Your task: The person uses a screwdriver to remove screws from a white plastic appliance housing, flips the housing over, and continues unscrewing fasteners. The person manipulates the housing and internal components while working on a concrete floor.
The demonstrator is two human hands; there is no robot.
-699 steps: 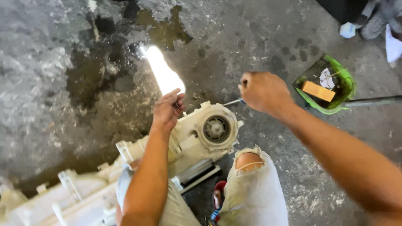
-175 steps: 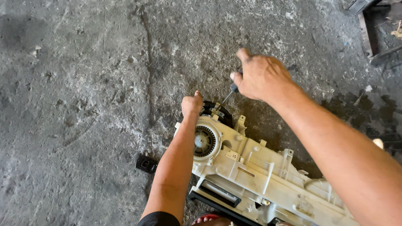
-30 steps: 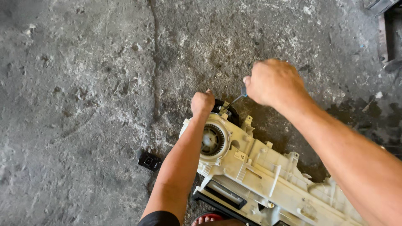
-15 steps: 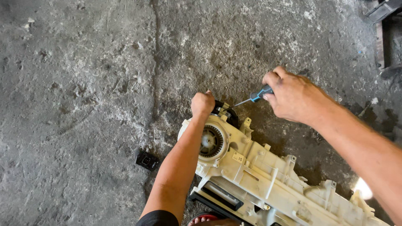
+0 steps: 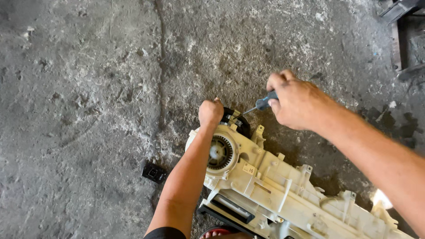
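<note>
A cream plastic blower housing (image 5: 283, 194) lies on the concrete floor, its round fan opening (image 5: 220, 153) facing up. My left hand (image 5: 210, 112) is closed on the housing's far end, next to a black part (image 5: 236, 122). My right hand (image 5: 295, 101) grips a screwdriver (image 5: 260, 105) with a dark blue handle; its thin shaft slants down-left, and the tip sits by the black part at the housing's top edge.
A small black rectangular part (image 5: 154, 173) lies on the floor left of my forearm. Dark metal pieces (image 5: 403, 31) sit at the upper right corner. A bright light spot (image 5: 381, 198) shows behind the housing at the right. Stained grey concrete surrounds everything.
My right hand has drawn back to the right and rolled over, so the screwdriver's handle and shaft now show. The left hand stays on the housing's end.
</note>
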